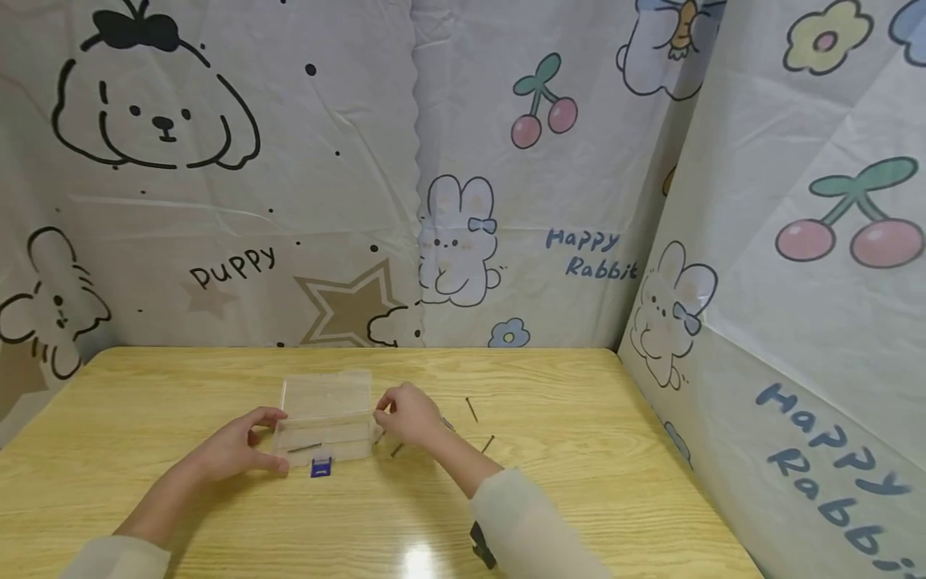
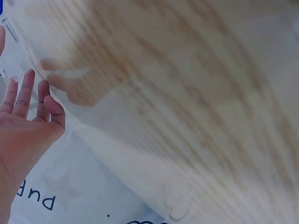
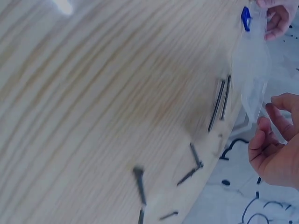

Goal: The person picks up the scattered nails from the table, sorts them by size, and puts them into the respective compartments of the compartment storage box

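A clear plastic box (image 1: 325,397) stands with its lid raised at the back, a blue latch (image 1: 321,467) at its front. One dark screw (image 1: 304,448) lies inside it. My left hand (image 1: 242,446) holds the box's left side, thumb at the front corner and fingertips farther back. Beside the right edge is my right hand (image 1: 408,414); in the right wrist view its thumb and fingers are bent and apart, with nothing visible between them. Several loose screws lie on the table near this hand, among them two long screws (image 3: 216,106) side by side.
The wood-grain table (image 1: 615,515) carries everything. Farther right lie a screw (image 1: 472,409) and another screw (image 1: 488,443). A black object (image 1: 481,547) shows beside the right sleeve. A printed cloth (image 1: 347,201) hangs behind the table and along its right side.
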`<state>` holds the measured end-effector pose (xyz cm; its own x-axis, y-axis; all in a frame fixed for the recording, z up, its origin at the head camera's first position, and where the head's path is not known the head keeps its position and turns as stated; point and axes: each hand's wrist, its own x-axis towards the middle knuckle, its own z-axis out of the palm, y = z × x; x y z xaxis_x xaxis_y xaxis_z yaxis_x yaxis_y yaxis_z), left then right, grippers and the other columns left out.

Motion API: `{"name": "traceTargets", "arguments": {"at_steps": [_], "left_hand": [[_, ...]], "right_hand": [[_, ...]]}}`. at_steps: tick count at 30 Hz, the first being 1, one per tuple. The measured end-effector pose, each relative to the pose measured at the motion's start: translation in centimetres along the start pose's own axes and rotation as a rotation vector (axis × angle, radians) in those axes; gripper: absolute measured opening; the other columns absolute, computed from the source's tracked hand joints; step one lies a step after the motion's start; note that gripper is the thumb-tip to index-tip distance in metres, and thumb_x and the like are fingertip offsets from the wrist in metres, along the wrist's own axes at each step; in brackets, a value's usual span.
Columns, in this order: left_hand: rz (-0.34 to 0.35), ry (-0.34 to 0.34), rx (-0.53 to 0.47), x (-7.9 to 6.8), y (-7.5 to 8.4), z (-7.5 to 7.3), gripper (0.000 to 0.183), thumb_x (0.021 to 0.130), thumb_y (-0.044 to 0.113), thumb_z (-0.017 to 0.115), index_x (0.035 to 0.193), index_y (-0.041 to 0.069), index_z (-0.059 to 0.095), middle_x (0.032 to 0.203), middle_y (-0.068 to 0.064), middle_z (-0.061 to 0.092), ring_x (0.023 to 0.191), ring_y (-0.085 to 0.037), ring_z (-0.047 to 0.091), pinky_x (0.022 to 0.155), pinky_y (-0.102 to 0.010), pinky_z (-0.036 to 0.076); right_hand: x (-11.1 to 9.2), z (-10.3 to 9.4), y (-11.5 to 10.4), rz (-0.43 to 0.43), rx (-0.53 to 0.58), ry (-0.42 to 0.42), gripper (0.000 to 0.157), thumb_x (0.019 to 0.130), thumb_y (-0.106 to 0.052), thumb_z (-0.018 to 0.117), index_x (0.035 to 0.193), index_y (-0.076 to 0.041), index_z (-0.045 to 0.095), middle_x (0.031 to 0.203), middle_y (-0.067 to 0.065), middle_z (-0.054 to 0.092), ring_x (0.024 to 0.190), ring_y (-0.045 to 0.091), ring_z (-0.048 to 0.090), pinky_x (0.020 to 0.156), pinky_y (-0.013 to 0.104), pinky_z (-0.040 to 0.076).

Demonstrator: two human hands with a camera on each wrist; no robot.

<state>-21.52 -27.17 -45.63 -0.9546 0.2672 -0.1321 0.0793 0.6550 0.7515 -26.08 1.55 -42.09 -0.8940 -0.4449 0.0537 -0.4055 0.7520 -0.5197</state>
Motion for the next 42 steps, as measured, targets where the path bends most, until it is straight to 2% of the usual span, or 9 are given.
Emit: {"name": "traceTargets", "arguments": {"at_steps": [9,17,26,37,42], "left_hand": [[0.019,-0.016,0.000,0.0,-0.3,-0.2,0.083,0.073,0.032,0.079,0.135,-0.002,0.036,0.131,-0.030,0.042,0.111,-0.048,0.047,0.088,-0.053,0.044],[0.004,-0.021,-0.011,0.0,0.0,-0.2,0.083,0.073,0.031,0.080,0.136,-0.002,0.036,0.131,-0.029,0.042,0.109,-0.041,0.049,0.086,-0.049,0.045],[-0.011,-0.025,-0.035,0.1,0.0,-0.1,0.083,0.073,0.031,0.079,0.136,-0.001,0.036,0.131,-0.028,0.042,0.112,-0.046,0.046,0.089,-0.052,0.044],[-0.003,-0.029,-0.020,0.0,0.2,-0.1,0.082,0.074,0.032,0.079,0.137,0.001,0.036,0.132,-0.029,0.042,0.113,-0.050,0.046,0.088,-0.053,0.045],[0.000,-0.033,-0.028,-0.1,0.1,-0.2,0.082,0.075,0.032,0.078,0.137,0.001,0.035,0.133,-0.031,0.040,0.115,-0.058,0.041,0.090,-0.058,0.043]], "right_hand": [[-0.6,-1.9,3.0,0.071,-0.011,0.039,0.016,0.091,-0.025,0.060,0.094,-0.012,0.070,0.080,-0.002,0.053,0.067,0.010,0.045,0.055,0.023,0.036],[-1.3,-3.6,5.8,0.124,0.006,0.087,0.015,0.090,-0.021,0.060,0.093,-0.010,0.069,0.081,0.002,0.051,0.069,0.013,0.045,0.057,0.025,0.036],[-2.4,-4.2,9.1,0.184,-0.001,0.125,0.015,0.090,-0.021,0.060,0.093,-0.009,0.067,0.084,0.004,0.055,0.073,0.015,0.047,0.062,0.028,0.039],[-3.5,-4.3,12.6,0.216,0.016,0.179,0.014,0.088,-0.019,0.061,0.089,-0.006,0.067,0.080,0.004,0.056,0.069,0.014,0.047,0.060,0.026,0.038],[-4.0,-4.2,13.6,0.240,0.034,0.179,0.014,0.087,-0.018,0.062,0.088,-0.006,0.067,0.077,0.003,0.056,0.067,0.014,0.046,0.059,0.026,0.037]]}}
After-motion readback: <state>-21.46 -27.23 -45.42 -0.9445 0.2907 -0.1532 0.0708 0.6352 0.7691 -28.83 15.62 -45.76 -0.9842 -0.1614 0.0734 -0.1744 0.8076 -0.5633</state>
